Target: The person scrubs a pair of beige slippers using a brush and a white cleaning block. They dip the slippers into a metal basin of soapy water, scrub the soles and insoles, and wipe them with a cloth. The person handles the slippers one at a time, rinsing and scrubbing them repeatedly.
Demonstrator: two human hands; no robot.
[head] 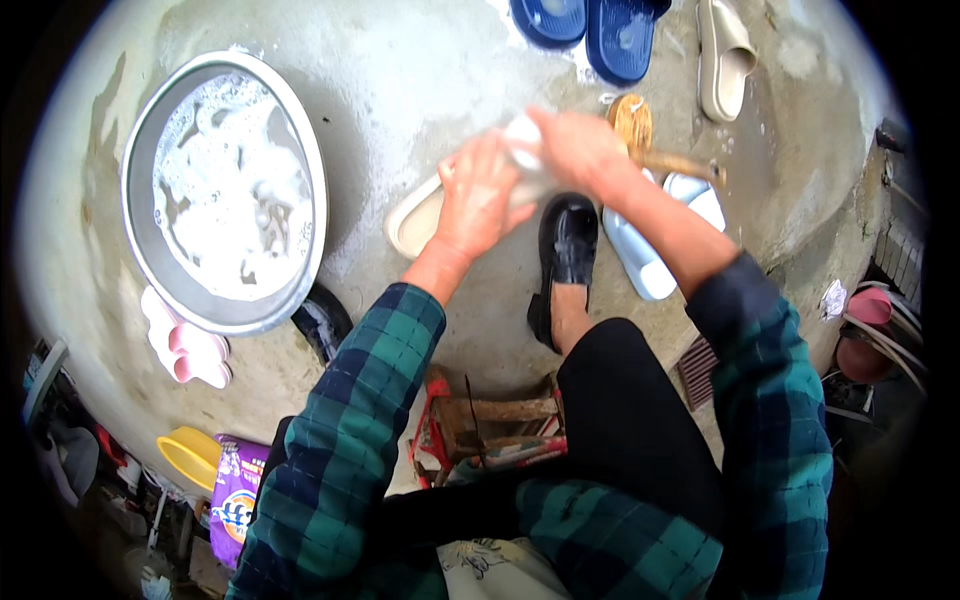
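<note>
My left hand (480, 196) grips a beige slide slipper (418, 223), held slanting above the wet floor, one rounded end showing to the left of the hand. My right hand (581, 150), blurred by motion, is curled against a small white item (524, 141) at the slipper's other end; blur hides what kind of thing it is. Right of that hand, partly behind the wrist, a wooden brush (631, 124) and a wooden handle (682, 165) are in view; whether they are one piece I cannot tell.
A metal basin of foamy water (321, 195) stands at left, pink slippers (184, 341) and a black shoe (324, 322) beside it. Blue slides (621, 45), another beige slide (729, 67) and light blue footwear (637, 251) lie ahead and right. A yellow basin (187, 456) and purple bag (234, 499) sit lower left.
</note>
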